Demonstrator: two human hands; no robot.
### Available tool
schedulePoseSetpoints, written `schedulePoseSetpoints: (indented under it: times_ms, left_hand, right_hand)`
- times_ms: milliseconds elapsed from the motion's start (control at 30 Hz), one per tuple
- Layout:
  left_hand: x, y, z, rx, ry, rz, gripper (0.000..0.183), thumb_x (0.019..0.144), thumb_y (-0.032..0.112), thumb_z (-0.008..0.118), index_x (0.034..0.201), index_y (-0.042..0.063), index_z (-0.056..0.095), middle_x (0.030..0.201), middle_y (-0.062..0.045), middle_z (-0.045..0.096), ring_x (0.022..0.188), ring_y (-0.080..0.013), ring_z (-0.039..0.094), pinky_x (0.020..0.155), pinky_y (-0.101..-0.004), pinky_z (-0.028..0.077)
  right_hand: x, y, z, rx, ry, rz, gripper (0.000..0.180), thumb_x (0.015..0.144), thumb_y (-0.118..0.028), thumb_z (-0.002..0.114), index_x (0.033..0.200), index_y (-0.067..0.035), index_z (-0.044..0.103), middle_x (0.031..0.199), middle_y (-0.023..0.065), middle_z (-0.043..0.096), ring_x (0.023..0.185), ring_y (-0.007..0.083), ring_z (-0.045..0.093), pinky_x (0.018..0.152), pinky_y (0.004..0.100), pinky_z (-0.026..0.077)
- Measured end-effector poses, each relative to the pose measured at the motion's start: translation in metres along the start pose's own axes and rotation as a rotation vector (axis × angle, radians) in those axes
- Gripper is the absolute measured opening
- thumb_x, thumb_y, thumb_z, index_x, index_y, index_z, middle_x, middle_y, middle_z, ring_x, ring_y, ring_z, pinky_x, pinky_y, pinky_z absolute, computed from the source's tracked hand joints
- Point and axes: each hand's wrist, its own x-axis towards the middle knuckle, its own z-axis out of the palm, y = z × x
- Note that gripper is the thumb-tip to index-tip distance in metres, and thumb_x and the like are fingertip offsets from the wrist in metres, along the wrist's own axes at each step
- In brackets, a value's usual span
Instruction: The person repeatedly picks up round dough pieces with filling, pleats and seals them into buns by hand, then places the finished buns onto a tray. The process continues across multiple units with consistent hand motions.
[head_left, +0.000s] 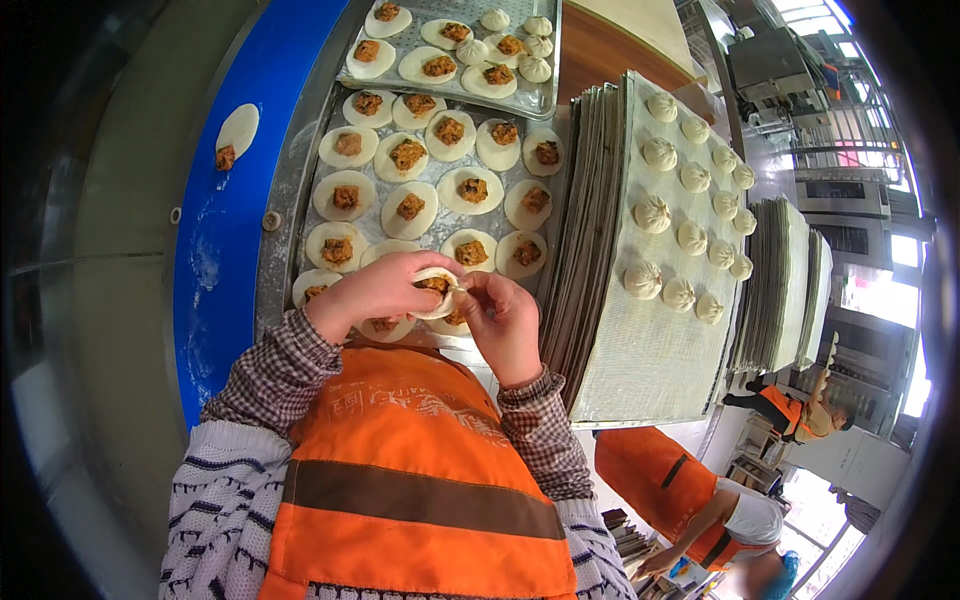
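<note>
Cupped in my left hand (390, 289) is a round dough wrapper (433, 308) with orange-brown filling (435, 284) still showing in its middle. The thumb and forefinger of my right hand (499, 319) pinch the wrapper's right edge, where folds gather. Both hands hover over the near end of a metal work surface (360, 214) dusted with flour. Several flat dough rounds topped with filling, such as one dough round (472, 191), lie there in rows. My hands partly cover the nearest rounds.
A blue conveyor belt (217, 300) on the left carries one dough round (238, 129). Beyond the rounds lies a perforated metal tray (545, 105) with filled rounds and pleated buns. At right, pleated buns (652, 214) sit on a stack of mesh-topped trays (600, 390). Two people in orange aprons (660, 480) stand nearby.
</note>
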Motion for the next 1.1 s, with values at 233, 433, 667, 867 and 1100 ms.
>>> schedulePoseSetpoints:
  times_ms: [233, 433, 667, 867, 1100]
  left_hand:
    - [-0.004, 0.018, 0.008, -0.043, 0.117, -0.102, 0.028, 0.088, 0.015, 0.057, 0.115, 0.009, 0.06, 0.076, 0.006, 0.053, 0.057, -0.0012, 0.041, 0.046, -0.0195, 0.032]
    - [0.016, 0.018, 0.006, 0.351, 0.052, -0.115, 0.031, 0.082, 0.013, 0.062, 0.113, 0.008, 0.06, 0.07, 0.004, 0.055, 0.048, -0.0043, 0.039, 0.041, -0.0219, 0.029]
    - [0.037, 0.036, 0.029, 0.463, -0.127, -0.19, 0.033, 0.082, 0.007, 0.051, 0.115, 0.003, 0.057, 0.079, -0.001, 0.058, 0.054, -0.0066, 0.046, 0.043, -0.022, 0.033]
    - [0.039, 0.025, 0.047, -0.218, -0.039, -0.167, 0.038, 0.086, 0.016, 0.055, 0.123, 0.007, 0.05, 0.1, -0.006, 0.061, 0.079, -0.0153, 0.06, 0.056, -0.0289, 0.047]
    - [0.04, 0.041, 0.072, 0.149, -0.074, -0.108, 0.033, 0.095, 0.026, 0.05, 0.122, 0.007, 0.051, 0.112, -0.008, 0.053, 0.099, -0.0195, 0.052, 0.081, -0.0339, 0.045]
  right_hand:
    - [-0.005, 0.01, 0.002, 0.069, 0.037, 0.032, 0.018, 0.078, -0.004, 0.064, 0.094, -0.001, 0.058, 0.073, 0.0172, 0.06, 0.064, 0.0298, 0.061, 0.056, 0.0383, 0.047]
    - [-0.006, 0.007, -0.017, -0.334, -0.026, -0.229, 0.014, 0.074, -0.014, 0.061, 0.082, -0.003, 0.062, 0.077, 0.0173, 0.061, 0.075, 0.0373, 0.061, 0.066, 0.0435, 0.049]
    - [-0.026, 0.031, -0.02, -0.118, 0.138, -0.08, 0.016, 0.074, -0.015, 0.063, 0.077, 0.001, 0.06, 0.076, 0.0204, 0.058, 0.075, 0.0396, 0.057, 0.066, 0.0445, 0.047]
    - [-0.043, 0.031, -0.031, -0.043, 0.385, -0.043, 0.019, 0.076, -0.018, 0.064, 0.075, 0.001, 0.059, 0.068, 0.0195, 0.058, 0.067, 0.0404, 0.056, 0.06, 0.0449, 0.046]
    - [-0.053, 0.038, -0.044, 0.076, 0.466, -0.003, 0.015, 0.072, -0.01, 0.062, 0.079, 0.003, 0.06, 0.071, 0.0199, 0.06, 0.069, 0.039, 0.058, 0.062, 0.0424, 0.047]
